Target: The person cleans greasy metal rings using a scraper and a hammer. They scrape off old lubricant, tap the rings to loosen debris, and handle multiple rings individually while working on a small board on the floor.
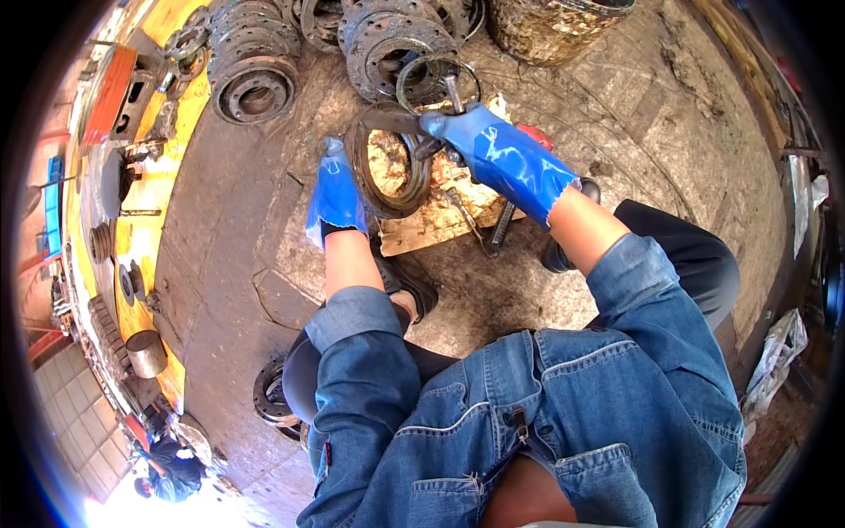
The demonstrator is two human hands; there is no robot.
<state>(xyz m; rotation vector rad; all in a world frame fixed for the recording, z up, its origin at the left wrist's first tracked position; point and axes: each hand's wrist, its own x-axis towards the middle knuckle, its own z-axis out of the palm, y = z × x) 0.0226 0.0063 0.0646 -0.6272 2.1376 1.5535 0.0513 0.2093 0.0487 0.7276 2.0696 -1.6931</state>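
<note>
My left hand (338, 192), in a blue rubber glove, grips the left side of a greasy metal ring (412, 189). The ring is tilted up over a stained sheet of cardboard (414, 236). My right hand (510, 158), gloved the same way, is closed round a dark, flat tool (393, 120) that reaches across the ring's upper edge. Its exact kind is hard to make out. Just beyond the right glove are a thin metal hoop (400, 86) and a bright metal shank (452, 91). Below that hand, a slim metal tool (465, 214) and a dark bar (502, 227) lie on the cardboard.
Stacks of dirty flanges (255, 88) and drilled metal discs (400, 57) stand at the far side. A grimy bucket (550, 31) is beyond my right hand. More rings (271, 392) lie by my left leg. A metal can (146, 354) stands at the left; another person (172, 471) is at lower left.
</note>
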